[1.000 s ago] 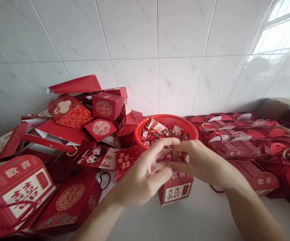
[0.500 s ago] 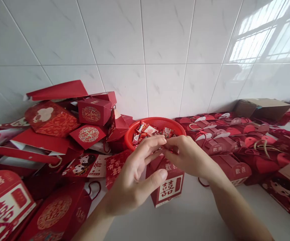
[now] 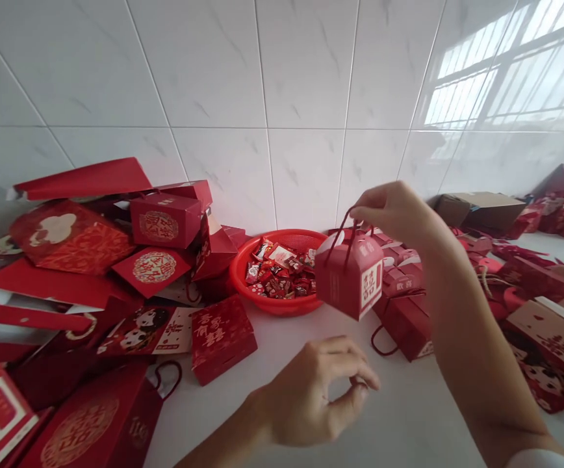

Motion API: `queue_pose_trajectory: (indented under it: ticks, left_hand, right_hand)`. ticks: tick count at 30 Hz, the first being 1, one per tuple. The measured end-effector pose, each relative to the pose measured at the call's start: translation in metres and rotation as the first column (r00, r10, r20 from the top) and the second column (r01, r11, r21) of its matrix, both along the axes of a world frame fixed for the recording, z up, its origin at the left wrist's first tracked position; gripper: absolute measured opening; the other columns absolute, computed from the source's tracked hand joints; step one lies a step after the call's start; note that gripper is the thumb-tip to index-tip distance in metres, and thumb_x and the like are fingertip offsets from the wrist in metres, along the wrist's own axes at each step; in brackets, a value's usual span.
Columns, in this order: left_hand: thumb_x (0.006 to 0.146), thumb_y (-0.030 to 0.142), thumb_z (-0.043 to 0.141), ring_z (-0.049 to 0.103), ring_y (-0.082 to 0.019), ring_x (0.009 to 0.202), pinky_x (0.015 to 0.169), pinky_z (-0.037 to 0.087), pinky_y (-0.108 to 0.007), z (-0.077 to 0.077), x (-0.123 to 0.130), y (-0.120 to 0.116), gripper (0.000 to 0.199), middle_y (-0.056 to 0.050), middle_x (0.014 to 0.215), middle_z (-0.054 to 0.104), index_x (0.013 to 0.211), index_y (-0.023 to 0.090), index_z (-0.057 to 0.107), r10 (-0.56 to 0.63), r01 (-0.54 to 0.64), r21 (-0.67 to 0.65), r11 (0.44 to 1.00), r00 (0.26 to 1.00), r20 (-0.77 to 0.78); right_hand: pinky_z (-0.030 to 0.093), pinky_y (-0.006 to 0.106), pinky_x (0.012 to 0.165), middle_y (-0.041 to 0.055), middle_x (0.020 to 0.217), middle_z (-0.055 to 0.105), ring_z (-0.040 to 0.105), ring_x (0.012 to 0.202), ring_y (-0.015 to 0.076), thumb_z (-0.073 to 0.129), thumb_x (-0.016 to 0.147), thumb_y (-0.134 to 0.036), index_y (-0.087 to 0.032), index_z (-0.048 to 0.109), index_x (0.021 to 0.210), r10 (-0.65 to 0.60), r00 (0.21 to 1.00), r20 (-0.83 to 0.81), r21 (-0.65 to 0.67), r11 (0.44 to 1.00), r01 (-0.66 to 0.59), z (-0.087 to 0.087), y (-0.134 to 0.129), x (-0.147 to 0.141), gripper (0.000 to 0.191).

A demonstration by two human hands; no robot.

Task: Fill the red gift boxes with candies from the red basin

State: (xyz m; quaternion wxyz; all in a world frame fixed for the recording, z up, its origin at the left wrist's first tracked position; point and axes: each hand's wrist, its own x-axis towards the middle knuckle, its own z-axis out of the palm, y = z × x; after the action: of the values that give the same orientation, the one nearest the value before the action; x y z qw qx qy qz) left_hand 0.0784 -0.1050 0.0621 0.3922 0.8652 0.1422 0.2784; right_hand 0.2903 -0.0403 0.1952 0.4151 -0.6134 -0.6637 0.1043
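My right hand (image 3: 384, 208) pinches the dark cord handle of a small red gift box (image 3: 340, 279), which hangs upright in the air. The box has a pale panel with a red double-happiness character on one side. Below and left of it, my left hand (image 3: 323, 390) hovers over the white surface (image 3: 272, 357), touching no box. Its fingers are curled and the thumb tip meets the index finger, with nothing visible held. Behind the hanging box stands a red plastic basket (image 3: 275, 307) of wrapped candies (image 3: 282, 273).
On the left, red boxes (image 3: 91, 260) lie in a heap, with one red box (image 3: 223, 338) at its right edge. Rows of red gift boxes (image 3: 403, 325) with cord handles stand on the right. A brown cardboard box (image 3: 481, 208) sits near the tiled wall (image 3: 306, 175).
My right hand has lifted the gift box by its cord and moved it up and right. My left hand has left the box and dropped lower. The view has turned slightly right.
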Motion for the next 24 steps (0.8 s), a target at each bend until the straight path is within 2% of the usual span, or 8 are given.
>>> queue_pose_trajectory:
  ticks: [5, 7, 9, 11, 13, 16, 20, 24]
  left_hand:
    - [0.078, 0.013, 0.061, 0.065, -0.016, 0.074, 0.071, 0.053, -0.027, -0.05, 0.018, 0.019, 0.022, -0.007, 0.088, 0.075, 0.09, 0.017, 0.078, -0.012, -0.011, -0.215, 0.977, 0.994, -0.105]
    - [0.075, 0.014, 0.062, 0.065, -0.016, 0.073, 0.07, 0.052, -0.028, -0.07, 0.022, 0.025, 0.019, -0.005, 0.085, 0.075, 0.085, 0.017, 0.079, 0.006, -0.048, -0.32, 0.946, 0.992, -0.128]
    - [0.071, 0.012, 0.063, 0.066, -0.017, 0.073, 0.07, 0.051, -0.029, -0.092, 0.025, 0.029, 0.019, -0.004, 0.083, 0.074, 0.081, 0.017, 0.079, 0.018, -0.075, -0.431, 0.899, 0.991, -0.135]
    - [0.068, 0.012, 0.065, 0.066, -0.018, 0.073, 0.067, 0.051, -0.029, -0.112, 0.029, 0.029, 0.017, -0.003, 0.079, 0.074, 0.076, 0.017, 0.078, 0.057, -0.125, -0.505, 0.854, 0.987, -0.149]
    - [0.063, 0.009, 0.067, 0.066, -0.019, 0.073, 0.066, 0.05, -0.029, -0.128, 0.032, 0.029, 0.019, -0.004, 0.083, 0.074, 0.075, 0.018, 0.079, 0.118, -0.191, -0.475, 0.859, 0.977, -0.178]
    - [0.063, 0.009, 0.067, 0.065, -0.017, 0.071, 0.064, 0.048, -0.026, -0.141, 0.033, 0.029, 0.023, -0.004, 0.085, 0.075, 0.08, 0.017, 0.081, 0.163, -0.232, -0.452, 0.861, 0.969, -0.187]
    - [0.069, 0.013, 0.066, 0.064, -0.014, 0.071, 0.063, 0.045, -0.022, -0.152, 0.031, 0.034, 0.024, -0.007, 0.087, 0.076, 0.085, 0.014, 0.083, 0.151, -0.199, -0.453, 0.869, 0.979, -0.14]
    - [0.07, 0.034, 0.08, 0.062, -0.015, 0.069, 0.066, 0.047, -0.024, -0.18, 0.036, 0.047, 0.025, -0.008, 0.083, 0.074, 0.086, 0.016, 0.084, 0.096, -0.143, -0.441, 0.886, 0.987, -0.126]
  right_hand:
    - [0.039, 0.027, 0.053, 0.0009, 0.052, 0.049, 0.043, 0.056, 0.0113, 0.072, 0.075, -0.014, -0.012, 0.069, 0.063, -0.157, 0.988, 0.013, 0.124, 0.98, 0.154, 0.03, 0.046, 0.043, 0.013]
    - [0.039, 0.027, 0.051, 0.0009, 0.05, 0.05, 0.042, 0.052, 0.0106, 0.072, 0.075, -0.012, -0.012, 0.067, 0.061, -0.239, 0.97, -0.034, 0.09, 0.966, 0.241, 0.035, 0.067, 0.054, 0.015]
    - [0.04, 0.027, 0.049, 0.001, 0.05, 0.052, 0.043, 0.049, 0.0096, 0.071, 0.076, -0.01, -0.012, 0.064, 0.061, -0.261, 0.959, -0.112, 0.05, 0.962, 0.268, 0.035, 0.087, 0.062, 0.017]
    - [0.042, 0.025, 0.048, 0.0005, 0.051, 0.054, 0.046, 0.047, 0.0089, 0.07, 0.077, -0.005, -0.012, 0.061, 0.062, -0.255, 0.945, -0.207, 0.03, 0.963, 0.267, 0.029, 0.106, 0.069, 0.019]
    - [0.045, 0.023, 0.048, -0.0005, 0.051, 0.055, 0.05, 0.046, 0.0086, 0.069, 0.077, -0.001, -0.012, 0.059, 0.063, -0.259, 0.907, -0.332, 0.003, 0.961, 0.276, 0.019, 0.124, 0.075, 0.02]
    - [0.048, 0.022, 0.047, -0.0022, 0.05, 0.053, 0.052, 0.044, 0.0088, 0.068, 0.079, -0.002, -0.013, 0.057, 0.064, -0.275, 0.856, -0.437, -0.011, 0.954, 0.301, 0.002, 0.151, 0.085, 0.021]
    - [0.052, 0.021, 0.047, -0.0042, 0.052, 0.052, 0.054, 0.046, 0.0086, 0.067, 0.082, -0.008, -0.015, 0.055, 0.07, -0.266, 0.805, -0.531, 0.024, 0.944, 0.328, -0.018, 0.186, 0.09, 0.019]
    - [0.052, 0.021, 0.048, -0.0043, 0.055, 0.051, 0.055, 0.048, 0.0093, 0.066, 0.082, -0.012, -0.016, 0.055, 0.072, -0.238, 0.767, -0.596, 0.058, 0.94, 0.337, -0.035, 0.218, 0.085, 0.016]
